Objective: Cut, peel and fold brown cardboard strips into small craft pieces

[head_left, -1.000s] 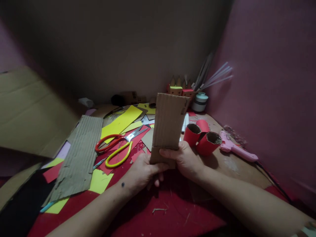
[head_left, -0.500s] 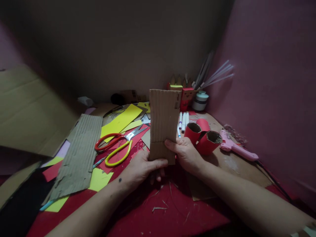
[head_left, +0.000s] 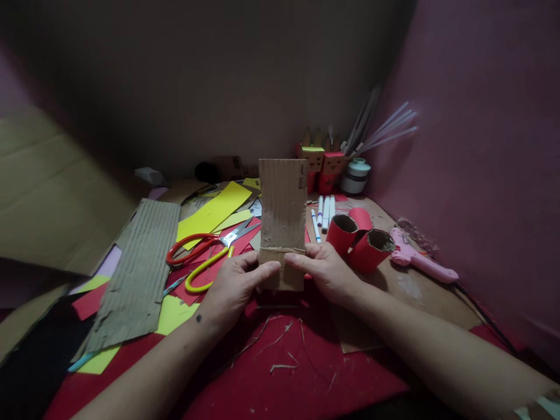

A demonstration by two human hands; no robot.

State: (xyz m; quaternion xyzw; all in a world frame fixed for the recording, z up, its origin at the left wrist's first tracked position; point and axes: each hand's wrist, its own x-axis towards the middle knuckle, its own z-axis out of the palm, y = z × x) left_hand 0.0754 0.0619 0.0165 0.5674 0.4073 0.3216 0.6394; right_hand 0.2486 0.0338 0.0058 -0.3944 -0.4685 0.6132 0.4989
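Observation:
A narrow strip of corrugated cardboard (head_left: 283, 204) stands upright in front of me, with a crease across its lower part. My left hand (head_left: 238, 280) grips its lower left edge, thumb on the near face. On the lower right edge my right hand (head_left: 326, 271) is closed too, its thumb lying along the crease. Most fingers are hidden behind the strip. Left of my left hand lie scissors (head_left: 210, 242) with one red and one yellow handle. Red-covered cardboard tubes (head_left: 370, 251) stand just beyond my right hand.
A larger corrugated piece (head_left: 135, 274) and yellow paper (head_left: 219, 210) lie on the left. Several markers (head_left: 326, 213) lie behind the strip. A pink glue gun (head_left: 420, 259) with a cord rests on the right, near a lidded jar (head_left: 356, 175). Fibre scraps litter the red tabletop (head_left: 280, 391).
The strip has shifted slightly left, and its crease now shows a raised, bent ridge. My left hand has moved up from the bottom edge to the strip's left side, thumb near the fold.

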